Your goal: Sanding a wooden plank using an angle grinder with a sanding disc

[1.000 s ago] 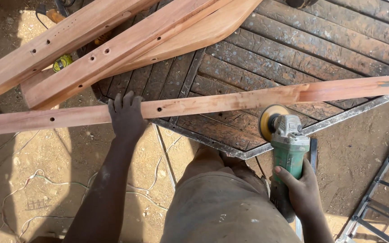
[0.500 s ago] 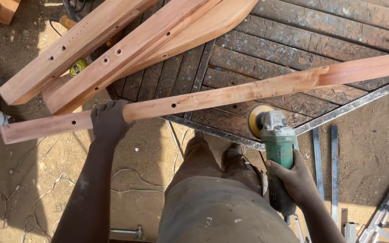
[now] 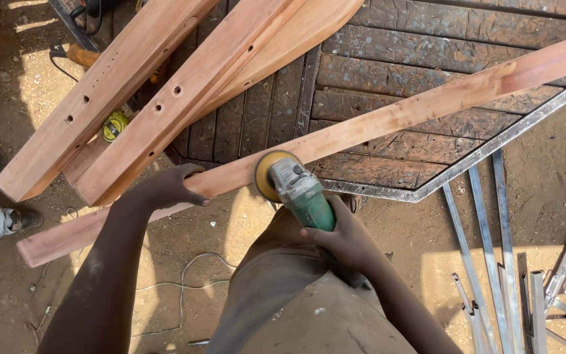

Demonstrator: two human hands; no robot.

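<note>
A long reddish wooden bar (image 3: 388,121) lies slanted across the edge of a dark plank worktable (image 3: 394,59), its left end sticking out over the dirt ground. My left hand (image 3: 165,187) presses down on the bar near its left part. My right hand (image 3: 342,239) grips a green angle grinder (image 3: 299,190) by its body. The grinder's yellow sanding disc (image 3: 268,174) sits against the near side of the bar, just right of my left hand.
Two thick drilled wooden beams (image 3: 165,85) and a curved board lean on the table's left. A yellow tape measure (image 3: 114,124) lies beneath them. Metal strips (image 3: 492,249) lie on the ground at right. Another person's foot (image 3: 8,219) stands at far left. A cable (image 3: 185,282) trails on the dirt.
The view has shifted and the bar now slants more steeply. My right hand has brought the grinder up and left, so its disc now meets the bar beside my left hand.
</note>
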